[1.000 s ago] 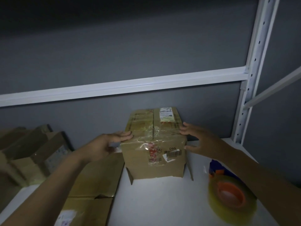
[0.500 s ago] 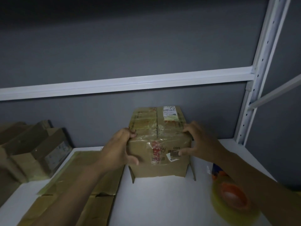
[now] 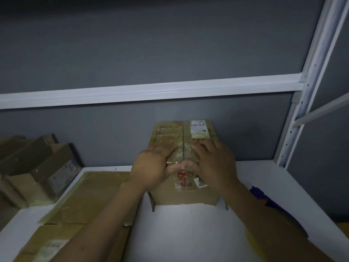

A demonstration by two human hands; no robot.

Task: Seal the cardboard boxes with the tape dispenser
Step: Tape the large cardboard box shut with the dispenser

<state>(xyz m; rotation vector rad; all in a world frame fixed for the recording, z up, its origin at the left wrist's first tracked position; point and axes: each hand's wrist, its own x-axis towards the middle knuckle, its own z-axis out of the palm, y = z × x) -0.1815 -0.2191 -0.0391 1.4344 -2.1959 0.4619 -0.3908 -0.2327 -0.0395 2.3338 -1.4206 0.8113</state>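
Note:
A small brown cardboard box (image 3: 171, 130) stands on the white shelf (image 3: 188, 233) against the grey wall, with clear tape along its top seam and stickers on its front. My left hand (image 3: 153, 167) and my right hand (image 3: 213, 161) lie flat on the near part of its top, fingers spread on either side of the seam, thumbs meeting at the front edge. The box's bottom flaps stick out at the lower corners. The tape dispenser (image 3: 264, 199) lies to the right, mostly hidden behind my right forearm; only a blue and orange bit shows.
Flattened cardboard sheets (image 3: 90, 195) cover the shelf to the left. More cardboard boxes (image 3: 37, 167) are stacked at the far left. A white horizontal rail (image 3: 151, 89) and a white upright post (image 3: 302, 103) frame the shelf.
Both hands have moved from gripping the box's sides onto its top, meeting at the taped seam. The view has shifted slightly, and my right forearm now covers most of the tape roll.

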